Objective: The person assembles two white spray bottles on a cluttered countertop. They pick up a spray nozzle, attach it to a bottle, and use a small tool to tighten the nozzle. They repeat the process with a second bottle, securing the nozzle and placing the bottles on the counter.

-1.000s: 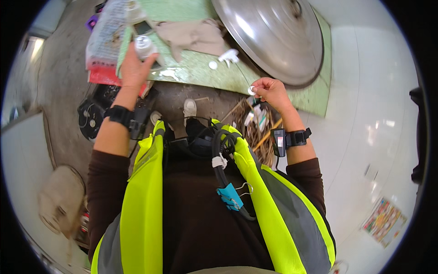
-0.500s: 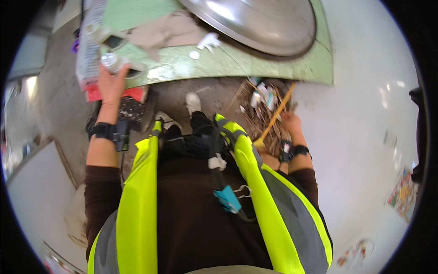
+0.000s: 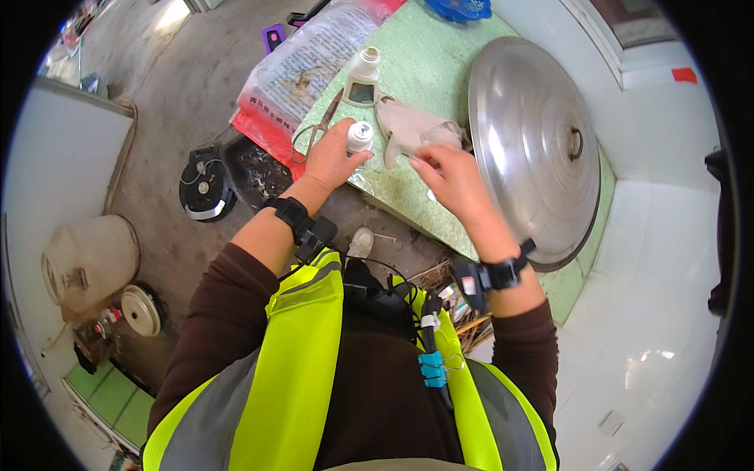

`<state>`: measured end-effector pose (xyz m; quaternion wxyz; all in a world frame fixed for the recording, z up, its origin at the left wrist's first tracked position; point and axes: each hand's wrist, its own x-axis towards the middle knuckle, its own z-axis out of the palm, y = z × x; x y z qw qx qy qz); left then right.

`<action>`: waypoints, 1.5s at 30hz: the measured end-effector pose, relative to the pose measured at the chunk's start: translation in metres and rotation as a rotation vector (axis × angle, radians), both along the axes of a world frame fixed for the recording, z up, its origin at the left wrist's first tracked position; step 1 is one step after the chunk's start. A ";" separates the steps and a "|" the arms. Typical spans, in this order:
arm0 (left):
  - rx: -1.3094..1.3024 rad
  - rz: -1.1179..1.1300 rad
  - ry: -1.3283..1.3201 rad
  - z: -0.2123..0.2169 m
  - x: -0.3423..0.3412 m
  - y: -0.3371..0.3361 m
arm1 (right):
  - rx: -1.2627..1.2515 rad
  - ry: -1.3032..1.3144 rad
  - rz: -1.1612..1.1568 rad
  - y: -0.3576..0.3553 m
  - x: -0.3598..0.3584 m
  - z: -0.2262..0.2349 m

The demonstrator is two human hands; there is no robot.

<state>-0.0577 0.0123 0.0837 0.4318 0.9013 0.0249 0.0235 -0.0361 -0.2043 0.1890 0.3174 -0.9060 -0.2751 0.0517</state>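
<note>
My left hand point(image 3: 330, 159) is closed around a small white bottle point(image 3: 360, 136) held upright over the near edge of a green table point(image 3: 428, 71). My right hand point(image 3: 452, 179) hovers just to the right of it, fingers pinched together near the bottle's top; whether something small sits between the fingertips is unclear. A pair of scissors point(image 3: 316, 129) lies on the table left of my left hand. A taller white bottle point(image 3: 363, 77) stands behind. A crumpled beige cloth point(image 3: 412, 129) lies between the hands and a big metal lid point(image 3: 534, 145).
A printed plastic bag point(image 3: 302, 67) hangs over the table's left edge. On the concrete floor sit a black round device point(image 3: 204, 188), a beige jug point(image 3: 90, 259) and a small metal lid point(image 3: 141, 312). Sticks and litter point(image 3: 463, 310) lie by my feet. White tiled floor point(image 3: 652, 298) extends right.
My right hand rose from the litter on the floor up to the table beside the bottle. My head turned, so the table and lid shifted in view. Left hand kept the small bottle.
</note>
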 end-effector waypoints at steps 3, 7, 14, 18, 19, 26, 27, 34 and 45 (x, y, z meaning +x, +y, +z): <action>-0.011 -0.010 0.067 0.000 0.000 0.000 | -0.166 -0.123 0.084 0.061 0.023 0.007; -0.021 0.014 0.015 0.000 -0.002 0.000 | -0.416 -0.255 0.190 0.090 0.026 0.004; -0.027 0.010 0.027 0.001 0.000 0.000 | -0.742 -0.358 0.251 0.107 0.031 0.012; -0.014 0.009 0.017 0.002 0.000 0.000 | -0.849 -0.351 0.367 0.120 0.032 0.022; -0.017 0.013 0.009 0.002 0.000 0.000 | -0.890 -0.339 0.385 0.125 0.034 0.021; -0.002 0.030 0.002 0.002 0.000 -0.002 | -0.689 -0.489 0.302 0.115 0.045 -0.002; 0.012 0.041 0.004 0.002 0.000 -0.004 | -0.589 -0.532 0.258 0.113 0.046 -0.007; 0.073 0.101 0.051 0.000 0.004 -0.014 | -0.333 -0.439 -0.045 0.103 0.044 -0.029; 0.078 0.159 0.060 -0.006 0.005 -0.019 | 0.408 0.518 -0.559 0.086 0.036 -0.048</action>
